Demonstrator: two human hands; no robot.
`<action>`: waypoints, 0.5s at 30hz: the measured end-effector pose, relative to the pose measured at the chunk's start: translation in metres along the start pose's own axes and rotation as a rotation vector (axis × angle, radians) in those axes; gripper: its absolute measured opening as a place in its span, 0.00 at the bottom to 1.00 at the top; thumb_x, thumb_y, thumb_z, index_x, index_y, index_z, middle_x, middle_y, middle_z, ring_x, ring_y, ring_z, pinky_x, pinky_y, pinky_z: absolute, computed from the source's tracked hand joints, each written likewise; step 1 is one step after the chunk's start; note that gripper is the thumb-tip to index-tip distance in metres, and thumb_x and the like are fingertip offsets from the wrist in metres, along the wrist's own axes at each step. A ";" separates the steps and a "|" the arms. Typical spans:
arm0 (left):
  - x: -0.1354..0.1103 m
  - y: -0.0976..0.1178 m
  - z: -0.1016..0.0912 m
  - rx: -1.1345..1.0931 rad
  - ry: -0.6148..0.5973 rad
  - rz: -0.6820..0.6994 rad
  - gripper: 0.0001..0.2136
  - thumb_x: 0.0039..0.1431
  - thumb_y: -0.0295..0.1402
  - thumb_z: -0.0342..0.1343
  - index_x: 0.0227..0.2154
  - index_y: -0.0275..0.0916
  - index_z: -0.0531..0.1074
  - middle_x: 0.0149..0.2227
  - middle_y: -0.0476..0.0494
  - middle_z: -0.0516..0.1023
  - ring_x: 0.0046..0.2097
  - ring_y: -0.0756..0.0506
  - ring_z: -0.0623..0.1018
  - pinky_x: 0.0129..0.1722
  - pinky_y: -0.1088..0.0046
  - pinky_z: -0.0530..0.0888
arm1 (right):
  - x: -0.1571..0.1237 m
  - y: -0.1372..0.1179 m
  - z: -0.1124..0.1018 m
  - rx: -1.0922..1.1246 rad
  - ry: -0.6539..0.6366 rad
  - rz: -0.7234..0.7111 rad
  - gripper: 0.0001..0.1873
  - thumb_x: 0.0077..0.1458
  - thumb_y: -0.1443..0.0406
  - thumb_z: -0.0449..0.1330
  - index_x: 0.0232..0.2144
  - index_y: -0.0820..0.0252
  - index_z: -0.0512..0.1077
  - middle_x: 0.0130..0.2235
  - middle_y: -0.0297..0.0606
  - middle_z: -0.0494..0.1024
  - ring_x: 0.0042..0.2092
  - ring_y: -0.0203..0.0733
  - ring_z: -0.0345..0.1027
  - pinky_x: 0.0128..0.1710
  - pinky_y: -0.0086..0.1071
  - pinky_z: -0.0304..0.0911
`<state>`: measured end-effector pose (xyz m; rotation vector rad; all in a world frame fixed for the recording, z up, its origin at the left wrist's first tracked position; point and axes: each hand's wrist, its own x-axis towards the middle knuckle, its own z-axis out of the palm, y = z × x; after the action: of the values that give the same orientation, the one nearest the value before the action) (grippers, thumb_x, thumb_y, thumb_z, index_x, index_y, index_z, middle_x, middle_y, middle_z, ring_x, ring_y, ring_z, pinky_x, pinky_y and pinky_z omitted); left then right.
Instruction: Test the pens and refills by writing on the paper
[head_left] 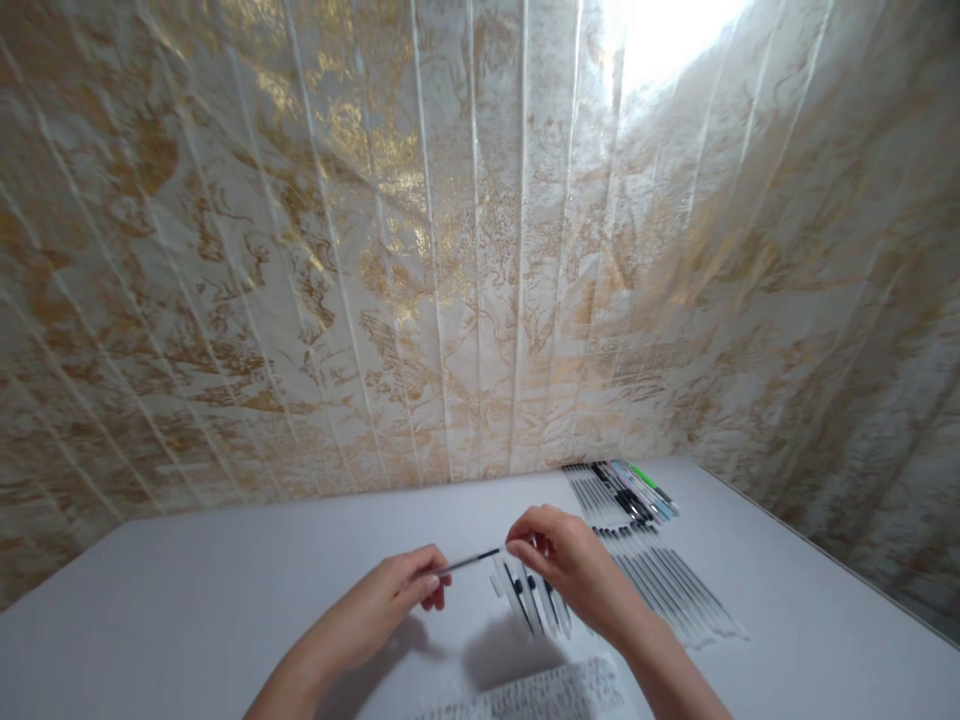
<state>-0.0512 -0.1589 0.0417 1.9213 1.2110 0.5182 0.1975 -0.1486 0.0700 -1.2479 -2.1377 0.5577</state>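
My left hand [401, 592] pinches one end of a thin pen refill [469, 562] above a white table [225, 590]. My right hand [562, 555] pinches the refill's other, dark-tipped end, and its lower fingers also hold several clear pen barrels [532, 600] fanned out below the palm. Both hands hover just over the table near its front.
A row of refills [667, 590] lies on the table to the right of my right hand. Behind it lie more refills [592, 490] and a bunch of pens [641, 492]. A pale ribbed sheet [555, 692] lies at the front edge. Gold-patterned wall panels [450, 250] close off the back and right.
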 end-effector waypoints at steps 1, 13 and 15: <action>-0.001 0.002 -0.001 -0.065 -0.032 0.027 0.11 0.63 0.38 0.44 0.35 0.39 0.70 0.34 0.48 0.77 0.39 0.47 0.74 0.42 0.74 0.67 | -0.001 -0.003 0.002 0.051 -0.039 0.000 0.07 0.58 0.64 0.57 0.34 0.58 0.75 0.31 0.35 0.77 0.33 0.38 0.68 0.33 0.28 0.60; -0.018 -0.006 -0.036 0.164 0.133 -0.099 0.13 0.62 0.39 0.41 0.32 0.39 0.68 0.33 0.45 0.76 0.37 0.45 0.74 0.39 0.70 0.68 | -0.018 -0.016 0.028 -0.243 -0.636 0.236 0.20 0.45 0.78 0.55 0.37 0.57 0.77 0.28 0.35 0.82 0.27 0.37 0.75 0.27 0.24 0.60; -0.019 -0.006 -0.035 0.215 0.144 -0.125 0.12 0.61 0.38 0.41 0.32 0.40 0.68 0.32 0.46 0.77 0.35 0.45 0.74 0.38 0.70 0.67 | -0.020 -0.024 0.033 -0.248 -0.689 0.258 0.21 0.44 0.76 0.59 0.40 0.54 0.76 0.27 0.34 0.82 0.27 0.39 0.76 0.27 0.24 0.61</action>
<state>-0.0876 -0.1604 0.0590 1.9965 1.5225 0.4835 0.1679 -0.1799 0.0552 -1.6575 -2.6816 0.9668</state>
